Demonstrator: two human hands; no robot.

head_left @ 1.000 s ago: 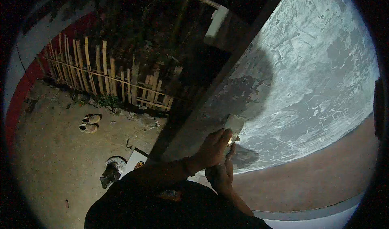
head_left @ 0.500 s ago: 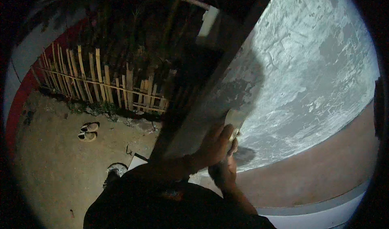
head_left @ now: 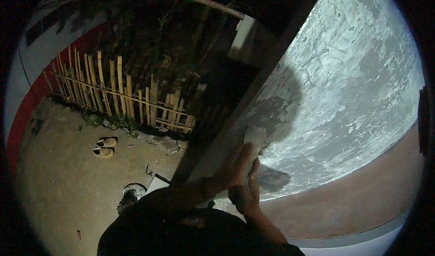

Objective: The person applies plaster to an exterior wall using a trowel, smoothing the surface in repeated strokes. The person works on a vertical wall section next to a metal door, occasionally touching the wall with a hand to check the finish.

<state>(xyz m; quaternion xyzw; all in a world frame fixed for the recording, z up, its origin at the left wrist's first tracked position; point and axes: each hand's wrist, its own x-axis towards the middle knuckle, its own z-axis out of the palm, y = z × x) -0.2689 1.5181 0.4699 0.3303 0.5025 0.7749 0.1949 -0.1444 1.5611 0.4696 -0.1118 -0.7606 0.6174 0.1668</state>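
Both of my hands are together at a wall (head_left: 335, 88) covered in patchy grey and whitish flaking paint. My left hand (head_left: 233, 166) grips a pale flat scraper (head_left: 255, 137), its fingers stretched up along the tool. The broad end of the scraper rests at the shadowed left part of the wall. Just below, my right hand (head_left: 246, 196) is closed around the lower part of the same tool; its handle is mostly hidden by the fingers.
A dark vertical wall edge (head_left: 281, 52) runs along the left of the painted surface. Below the paint lies a brownish band (head_left: 353, 179). To the left are a bamboo fence (head_left: 120, 88), a pair of shoes (head_left: 105, 147) on bare ground and a bucket-like container (head_left: 133, 192).
Both hands and the scraper have shifted slightly left along the wall, and the blade has turned to face me more flatly. The view has moved a little.
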